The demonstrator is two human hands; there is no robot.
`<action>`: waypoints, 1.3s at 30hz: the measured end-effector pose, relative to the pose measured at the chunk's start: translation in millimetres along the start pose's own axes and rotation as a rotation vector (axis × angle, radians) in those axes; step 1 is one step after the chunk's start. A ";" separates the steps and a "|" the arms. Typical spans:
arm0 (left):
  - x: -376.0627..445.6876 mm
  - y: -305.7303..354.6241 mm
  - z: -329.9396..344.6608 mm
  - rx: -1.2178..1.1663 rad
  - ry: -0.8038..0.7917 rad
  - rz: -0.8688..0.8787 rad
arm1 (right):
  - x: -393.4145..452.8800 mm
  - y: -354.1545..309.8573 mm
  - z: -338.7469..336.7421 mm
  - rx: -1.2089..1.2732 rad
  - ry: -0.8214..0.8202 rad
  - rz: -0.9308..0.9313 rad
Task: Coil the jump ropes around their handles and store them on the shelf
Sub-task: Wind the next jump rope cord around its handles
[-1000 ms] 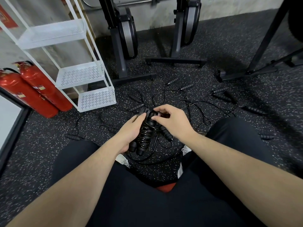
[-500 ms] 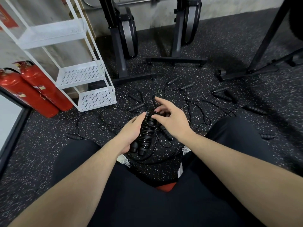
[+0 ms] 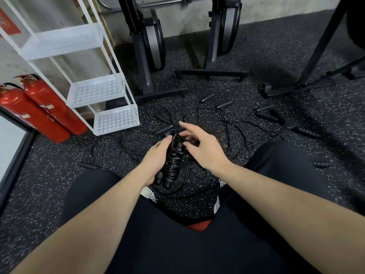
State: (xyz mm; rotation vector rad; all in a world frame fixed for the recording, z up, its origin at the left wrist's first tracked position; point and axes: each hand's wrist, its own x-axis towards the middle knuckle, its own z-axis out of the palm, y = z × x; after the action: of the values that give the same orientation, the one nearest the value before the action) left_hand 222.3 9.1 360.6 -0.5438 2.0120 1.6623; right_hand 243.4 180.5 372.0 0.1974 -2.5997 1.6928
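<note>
Our left hand point(image 3: 156, 159) holds tight around one jump rope bundle point(image 3: 172, 161) — two black handles side by side with the cord looped round and round them. Our right hand point(image 3: 205, 149) sits just above the top of the bundle with its fingers spread out and loose, and it grips nothing. We hold the bundle up in front of our knees, above the speckled floor point(image 3: 256, 62). We think the winding on this rope is almost done, and the last bit of cord at the top needs tucking in so it will not spring open. After that, the bundle needs to go on the white shelf point(image 3: 115, 119), which stands near us on the left. All three of its trays look bare. More ropes lie loose on the floor in a big tangle point(image 3: 233, 127) — we can count about nine loose handles, so maybe four or five ropes, but the cords cross so much that we cannot be sure. Two red fire extinguishers point(image 3: 49, 107) lean beside the shelf, and two black machine stands point(image 3: 213, 70) are at the back by the wall.
</note>
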 end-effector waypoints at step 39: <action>-1.7 8.0 26.4 0.759 0.116 0.312 | 21.7 6.8 1.0 -0.069 0.095 0.204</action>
State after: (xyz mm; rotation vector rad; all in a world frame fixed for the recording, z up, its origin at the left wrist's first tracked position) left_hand 221.8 36.6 363.8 -0.0502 2.6867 0.8838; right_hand 221.0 180.4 367.5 -0.1514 -2.6806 1.6205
